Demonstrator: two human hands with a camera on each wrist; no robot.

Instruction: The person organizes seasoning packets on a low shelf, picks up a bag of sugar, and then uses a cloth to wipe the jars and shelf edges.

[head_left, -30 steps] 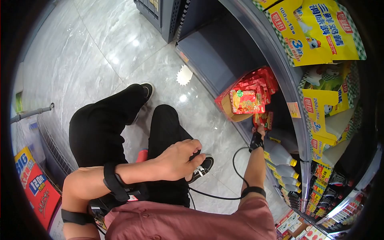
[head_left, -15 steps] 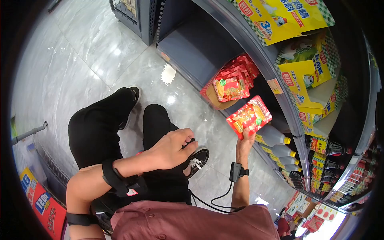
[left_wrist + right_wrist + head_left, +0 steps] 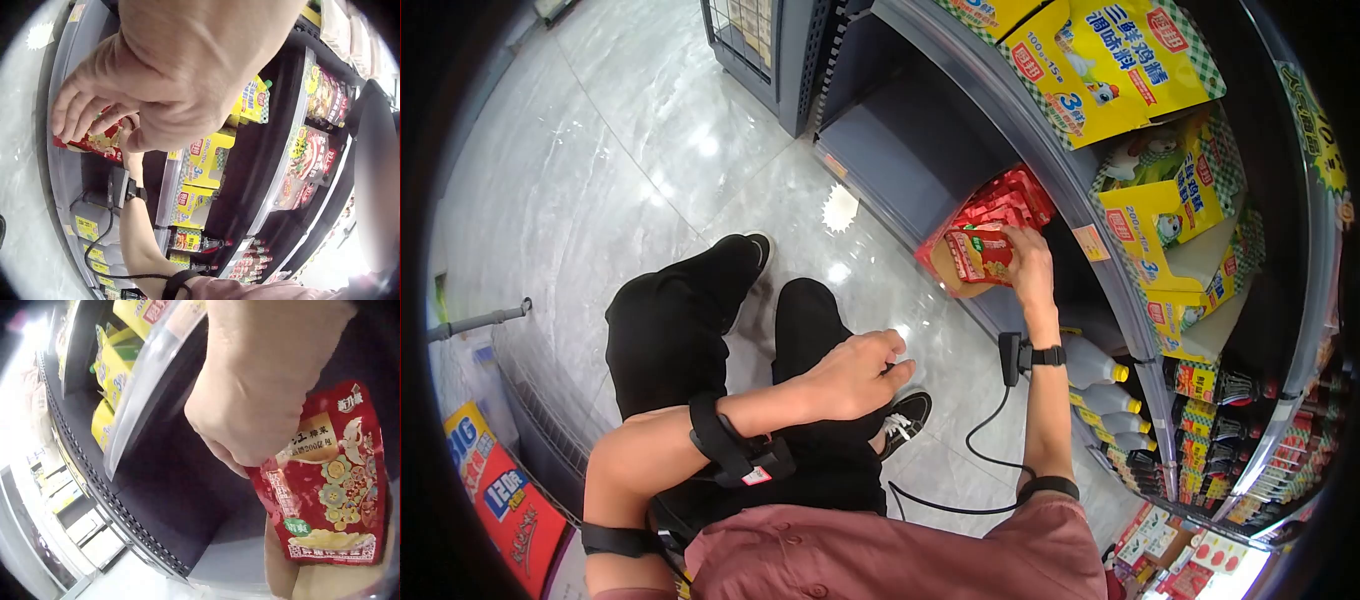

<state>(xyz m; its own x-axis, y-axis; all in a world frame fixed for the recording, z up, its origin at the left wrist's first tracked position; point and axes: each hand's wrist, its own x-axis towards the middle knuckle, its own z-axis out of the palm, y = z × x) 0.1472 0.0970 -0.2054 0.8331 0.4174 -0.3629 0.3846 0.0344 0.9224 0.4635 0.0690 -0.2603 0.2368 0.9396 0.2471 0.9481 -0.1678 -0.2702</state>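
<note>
My right hand (image 3: 1030, 268) is at the open carton (image 3: 943, 268) on the bottom shelf, gripping a red pickle pouch (image 3: 337, 487) by one edge. In the right wrist view the pouch faces the camera, overlapping the cardboard inside of the carton (image 3: 281, 569). Several more red pouches (image 3: 1005, 205) stand in a row behind it. My left hand (image 3: 855, 375) hangs over my knee with loosely bent fingers and nothing in them. Its fingers overlap the red carton in the left wrist view, though the head view shows it well apart.
Large bottles with yellow caps (image 3: 1100, 372) stand beside the carton on the low shelf. Yellow seasoning bags (image 3: 1115, 70) fill the shelf above, whose edge (image 3: 1065, 190) overhangs my right arm. A wire cart (image 3: 530, 400) stands at the left. A cable (image 3: 970, 440) runs along my right arm.
My right hand reached in beside the carton, brought a red pouch out in front of the shelf, and has now moved it back to the carton's front. The left hand stays nearly still.
</note>
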